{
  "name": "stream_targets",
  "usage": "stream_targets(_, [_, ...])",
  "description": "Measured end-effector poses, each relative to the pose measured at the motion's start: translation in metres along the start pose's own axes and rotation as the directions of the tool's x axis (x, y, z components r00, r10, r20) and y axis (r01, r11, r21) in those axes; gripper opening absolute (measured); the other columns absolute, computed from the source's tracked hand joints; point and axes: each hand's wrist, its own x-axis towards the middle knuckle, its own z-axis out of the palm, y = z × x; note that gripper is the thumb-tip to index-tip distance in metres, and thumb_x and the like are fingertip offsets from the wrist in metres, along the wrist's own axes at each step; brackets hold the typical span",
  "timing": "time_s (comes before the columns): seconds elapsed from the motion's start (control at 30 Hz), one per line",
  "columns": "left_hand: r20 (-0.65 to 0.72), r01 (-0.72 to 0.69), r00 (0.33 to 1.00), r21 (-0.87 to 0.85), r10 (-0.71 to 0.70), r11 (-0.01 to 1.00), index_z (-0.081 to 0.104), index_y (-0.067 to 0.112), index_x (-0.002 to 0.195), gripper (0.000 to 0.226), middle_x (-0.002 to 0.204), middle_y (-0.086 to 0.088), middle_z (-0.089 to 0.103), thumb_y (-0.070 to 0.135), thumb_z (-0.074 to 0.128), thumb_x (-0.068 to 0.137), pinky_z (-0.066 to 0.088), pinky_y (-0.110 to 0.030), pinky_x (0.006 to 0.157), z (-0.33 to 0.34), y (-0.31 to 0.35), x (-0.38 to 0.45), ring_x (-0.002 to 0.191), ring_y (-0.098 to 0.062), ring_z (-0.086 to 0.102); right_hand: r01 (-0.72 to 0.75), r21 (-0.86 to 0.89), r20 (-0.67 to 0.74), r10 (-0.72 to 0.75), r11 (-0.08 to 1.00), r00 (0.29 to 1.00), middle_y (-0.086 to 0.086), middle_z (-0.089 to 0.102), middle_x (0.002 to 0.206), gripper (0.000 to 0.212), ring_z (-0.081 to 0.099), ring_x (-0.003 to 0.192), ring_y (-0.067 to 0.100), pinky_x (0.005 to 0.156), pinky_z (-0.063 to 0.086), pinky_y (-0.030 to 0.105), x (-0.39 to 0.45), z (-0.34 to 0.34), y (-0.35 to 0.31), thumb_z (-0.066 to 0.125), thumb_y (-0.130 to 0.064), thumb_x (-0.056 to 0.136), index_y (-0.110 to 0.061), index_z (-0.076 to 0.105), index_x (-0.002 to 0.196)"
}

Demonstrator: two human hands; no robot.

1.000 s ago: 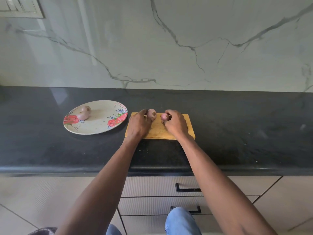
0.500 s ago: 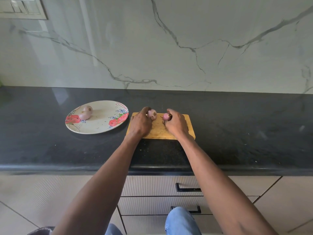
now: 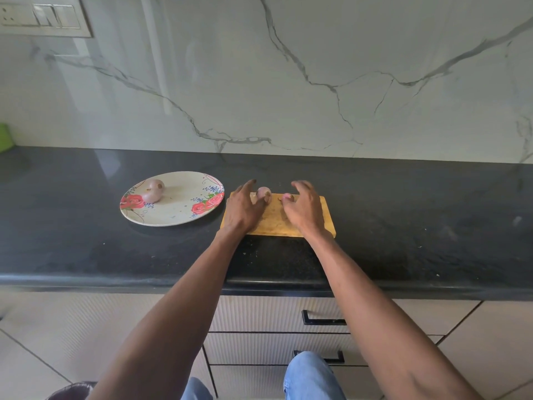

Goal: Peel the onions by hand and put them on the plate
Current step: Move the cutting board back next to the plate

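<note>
On the small yellow wooden cutting board (image 3: 300, 223), at the middle of the black stone table (image 3: 403, 215), both hands are at work. The left hand (image 3: 245, 207) has its fingers spread and loosely curved about a small pinkish-white peeled onion (image 3: 264, 193); its fingertips appear to touch the onion, but a firm grip cannot be confirmed. The right hand (image 3: 304, 206) is likewise spread, with a smaller pink onion piece (image 3: 287, 196) at its fingertips; whether it pinches this piece or merely rests against it cannot be told.

Judgement: peeling is near its close, and the step in hand is transfer. Two pale purple peeled onions (image 3: 154, 191) already lie on the round floral-patterned plate (image 3: 184, 215), which sits well to the left of the left hand, just beside the board.

The next move calls for a secure closing of the left fingers round the onion, a lift clear of the board, and carriage leftward over the plate rim.

Other items: a white marble-veined wall (image 3: 288, 82) behind, a switch panel (image 3: 43, 17) far upper left, a green object (image 3: 5, 137) at the left edge, and drawers with black handles (image 3: 323, 321) below. Nothing stands in the path between hand and plate. The risk is the round onion rolling from a loose hold.
</note>
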Motion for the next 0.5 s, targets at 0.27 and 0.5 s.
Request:
stream_targets(0.27, [-0.469,-0.02,0.883,-0.074,-0.017,0.997,0.066,0.004,0.123,0.028,0.117,-0.01,0.069,0.015,0.058,0.099,0.051,-0.045,0.095,-0.085,-0.058,-0.023,0.106,-0.025,0.063,0.219,0.252,-0.04,-0.216,0.943,0.976,0.005,0.061,0.12,0.033,0.062,0.104,0.02,0.089,0.054,0.035,0.004,0.05,-0.072,0.062,-0.008,0.09,-0.007,0.064,0.123])
stream_targets(0.5, [-0.46,0.313,0.847,0.025,-0.267,0.949,0.061,0.009,0.133,0.051,0.131,-0.014,0.063,0.03,0.067,0.086,0.042,-0.044,0.108,-0.172,-0.137,-0.016,0.123,-0.034,0.055,0.235,0.232,0.342,-0.305,0.944,0.889,0.006,0.064,0.125,0.041,0.062,0.105,0.019,0.086,0.047,0.023,0.017,0.145,-0.149,0.057,0.001,0.086,-0.009,0.064,0.126])
